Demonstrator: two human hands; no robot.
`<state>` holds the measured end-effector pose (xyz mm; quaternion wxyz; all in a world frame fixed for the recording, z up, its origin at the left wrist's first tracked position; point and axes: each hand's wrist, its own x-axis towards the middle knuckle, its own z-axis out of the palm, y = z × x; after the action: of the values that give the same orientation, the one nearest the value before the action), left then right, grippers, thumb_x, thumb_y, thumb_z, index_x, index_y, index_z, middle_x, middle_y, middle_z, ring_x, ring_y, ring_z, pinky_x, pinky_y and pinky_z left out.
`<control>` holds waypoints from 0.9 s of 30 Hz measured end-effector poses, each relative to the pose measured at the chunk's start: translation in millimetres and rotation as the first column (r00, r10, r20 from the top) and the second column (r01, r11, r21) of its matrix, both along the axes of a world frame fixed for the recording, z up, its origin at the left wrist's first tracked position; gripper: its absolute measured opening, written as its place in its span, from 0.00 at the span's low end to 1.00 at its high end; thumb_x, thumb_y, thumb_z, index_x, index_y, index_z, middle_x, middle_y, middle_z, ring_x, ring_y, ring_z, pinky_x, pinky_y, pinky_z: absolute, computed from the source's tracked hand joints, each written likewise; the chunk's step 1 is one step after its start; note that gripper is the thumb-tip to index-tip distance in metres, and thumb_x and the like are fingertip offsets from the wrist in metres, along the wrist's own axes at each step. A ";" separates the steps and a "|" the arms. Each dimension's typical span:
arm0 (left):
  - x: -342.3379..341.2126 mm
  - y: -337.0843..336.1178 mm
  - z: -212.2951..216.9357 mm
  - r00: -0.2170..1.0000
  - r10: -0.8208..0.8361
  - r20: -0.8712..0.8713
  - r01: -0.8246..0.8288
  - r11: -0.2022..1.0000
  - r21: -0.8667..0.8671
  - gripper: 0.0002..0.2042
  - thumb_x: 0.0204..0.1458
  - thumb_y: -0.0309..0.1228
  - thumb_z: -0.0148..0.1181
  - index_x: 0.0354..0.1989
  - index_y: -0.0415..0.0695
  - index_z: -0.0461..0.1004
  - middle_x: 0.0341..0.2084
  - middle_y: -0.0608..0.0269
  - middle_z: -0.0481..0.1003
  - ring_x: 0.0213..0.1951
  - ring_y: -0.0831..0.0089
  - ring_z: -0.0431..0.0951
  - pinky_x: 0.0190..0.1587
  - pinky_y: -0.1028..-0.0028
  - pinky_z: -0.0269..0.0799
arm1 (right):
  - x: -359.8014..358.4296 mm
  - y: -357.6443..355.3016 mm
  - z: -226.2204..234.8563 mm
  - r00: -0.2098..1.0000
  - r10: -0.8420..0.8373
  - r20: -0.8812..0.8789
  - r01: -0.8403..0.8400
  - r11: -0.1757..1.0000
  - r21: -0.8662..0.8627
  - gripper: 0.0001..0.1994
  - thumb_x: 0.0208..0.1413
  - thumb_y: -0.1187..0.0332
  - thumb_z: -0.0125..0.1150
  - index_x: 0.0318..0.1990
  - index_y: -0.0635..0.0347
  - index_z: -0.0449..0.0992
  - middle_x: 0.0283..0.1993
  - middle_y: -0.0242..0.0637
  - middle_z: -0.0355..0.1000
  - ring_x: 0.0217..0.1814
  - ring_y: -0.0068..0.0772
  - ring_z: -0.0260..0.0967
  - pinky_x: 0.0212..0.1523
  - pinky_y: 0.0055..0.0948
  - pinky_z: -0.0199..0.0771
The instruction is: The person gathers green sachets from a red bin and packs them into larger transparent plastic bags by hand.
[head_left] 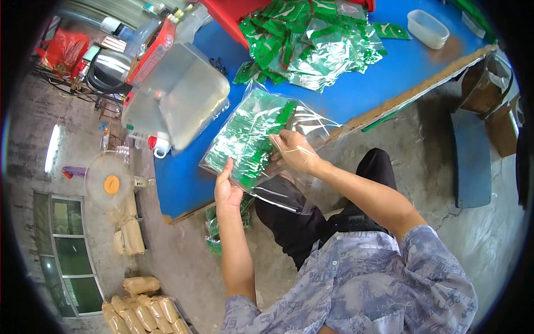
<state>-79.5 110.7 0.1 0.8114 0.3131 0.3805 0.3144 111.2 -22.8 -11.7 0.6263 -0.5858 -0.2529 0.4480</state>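
Note:
A large clear plastic bag (317, 118) with a stack of small green-and-clear packets (245, 131) inside rests over the near edge of the blue table. My left hand (228, 189) grips the bag's near left side, thumb lying on top and the other fingers hidden beneath. At the bag's right part, my right hand (296, 151) has its fingers curled against the end of the stack. Whether those fingertips are inside the bag or on its outside, I cannot tell. Beyond the bag lies a big loose heap of similar green packets (311, 44).
A red bin (227, 19) lies behind the heap on the blue table (384, 72). A translucent tub (194, 94) stands left, a small white tray (428, 29) far right. More green packets (214, 236) show below the table. A fan (111, 183) is at the left.

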 end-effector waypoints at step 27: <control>21.4 81.6 20.2 0.736 -0.360 -0.573 0.672 0.491 0.554 0.38 0.51 0.13 0.61 0.72 0.43 0.56 0.69 0.53 0.61 0.69 0.61 0.59 0.67 0.68 0.61 | 4.9 17.6 7.8 0.972 0.225 0.071 -0.219 0.972 -0.083 0.14 0.60 0.68 0.52 0.26 0.69 0.75 0.21 0.40 0.75 0.17 0.28 0.73 0.17 0.28 0.71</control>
<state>-58.1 192.3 20.3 0.5796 0.7661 0.2563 0.1068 116.0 -5.2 -3.9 0.5395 -0.5942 -0.3248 0.5005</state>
